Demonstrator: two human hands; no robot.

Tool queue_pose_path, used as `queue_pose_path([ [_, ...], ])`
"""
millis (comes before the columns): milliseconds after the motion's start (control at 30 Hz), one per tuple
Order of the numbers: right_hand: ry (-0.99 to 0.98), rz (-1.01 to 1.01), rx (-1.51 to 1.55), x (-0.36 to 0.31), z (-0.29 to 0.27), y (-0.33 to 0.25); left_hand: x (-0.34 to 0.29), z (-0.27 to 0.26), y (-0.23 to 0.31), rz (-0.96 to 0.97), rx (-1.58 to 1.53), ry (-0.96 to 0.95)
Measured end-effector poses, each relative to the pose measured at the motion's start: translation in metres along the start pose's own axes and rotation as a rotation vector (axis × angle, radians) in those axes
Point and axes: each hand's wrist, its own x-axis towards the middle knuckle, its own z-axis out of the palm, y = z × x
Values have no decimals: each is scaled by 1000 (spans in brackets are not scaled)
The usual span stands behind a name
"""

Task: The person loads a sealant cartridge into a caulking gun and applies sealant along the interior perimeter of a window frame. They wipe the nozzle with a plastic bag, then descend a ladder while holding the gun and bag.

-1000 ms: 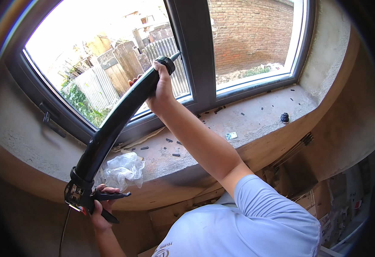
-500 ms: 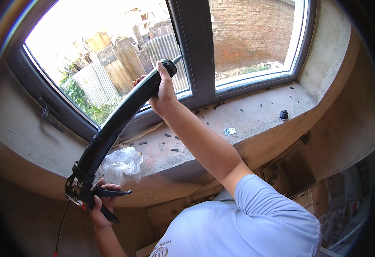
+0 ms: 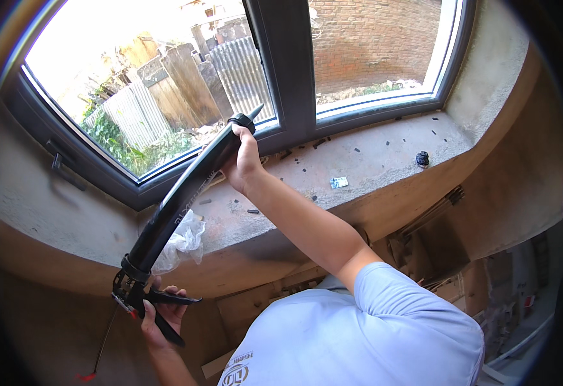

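Note:
A long black caulking gun [image 3: 182, 199] slants across the view, its grey nozzle [image 3: 256, 111] pointing up and right in front of the window. My right hand [image 3: 243, 161] is closed round the front of its barrel, just below the black end collar [image 3: 241, 121], with its fingers partly hidden behind. Lower left, my left hand [image 3: 164, 318] grips the gun's handle and trigger [image 3: 174, 298]. From the rear a thin rod [image 3: 103, 344] with a red end hangs down. Behind the barrel lies a crumpled clear plastic bag [image 3: 184, 243] on the sill's edge.
Over the curved windowsill [image 3: 378, 174] lie several small dark pieces, a small pale packet [image 3: 339, 183] and a dark lump [image 3: 422, 159]. A dark window frame [image 3: 288, 71] with a handle [image 3: 59, 167] stands behind. Boards and clutter [image 3: 487, 289] are below right.
The nozzle has come down and slightly left, while the rear end has shifted a little right. The whole view has moved slightly. Both hands keep their hold on the caulking gun.

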Motion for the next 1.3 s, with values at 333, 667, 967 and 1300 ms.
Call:
queue_pose_path([
  [333, 202, -60, -381, -20, -12, 7, -10, -12, -14, 11, 104, -30],
  [667, 266, -107, -428, -21, -12, 1, -6, -15, -21, -40, -54, -4],
  [967, 136, -40, -283, -20, -32, -5, -7, -17, -22, -62, -33, 21],
  [1300, 467, -38, -519, -14, -33, -11, 6, -11, -28, -25, 124, -54],
])
